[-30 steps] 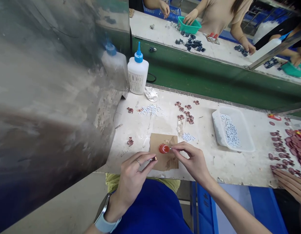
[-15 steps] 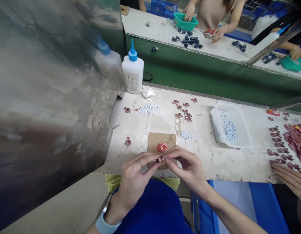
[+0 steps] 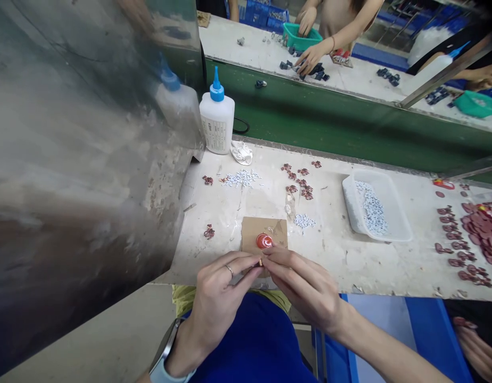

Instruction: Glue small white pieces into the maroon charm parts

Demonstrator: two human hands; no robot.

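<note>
My left hand [image 3: 219,298], with a ring and a watch, pinches a small brown piece [image 3: 260,262] at its fingertips. My right hand [image 3: 309,284] meets it there, its fingers closed against the same piece and partly hiding it. Just beyond the fingertips, a round red item [image 3: 264,241] sits on a cardboard square [image 3: 251,229]. Small blue-and-white bits [image 3: 305,221] lie in a pile right of the cardboard, and another pile [image 3: 241,178] lies farther back. Several brown pieces [image 3: 303,183] are scattered behind the cardboard.
A white glue bottle [image 3: 217,119] with a blue nozzle stands at the back left, beside a metal panel [image 3: 90,143]. A clear tray [image 3: 403,229] of bits is on the right, near reddish-brown discs [image 3: 483,229]. Across a green divider [image 3: 309,114], a person's hand [image 3: 313,57] touches dark pieces.
My right hand has turned over the piece, its fingers now closer together. At the far right, a person's hand has dropped below the table edge. Across the divider, a hand has reached onto dark pieces.
</note>
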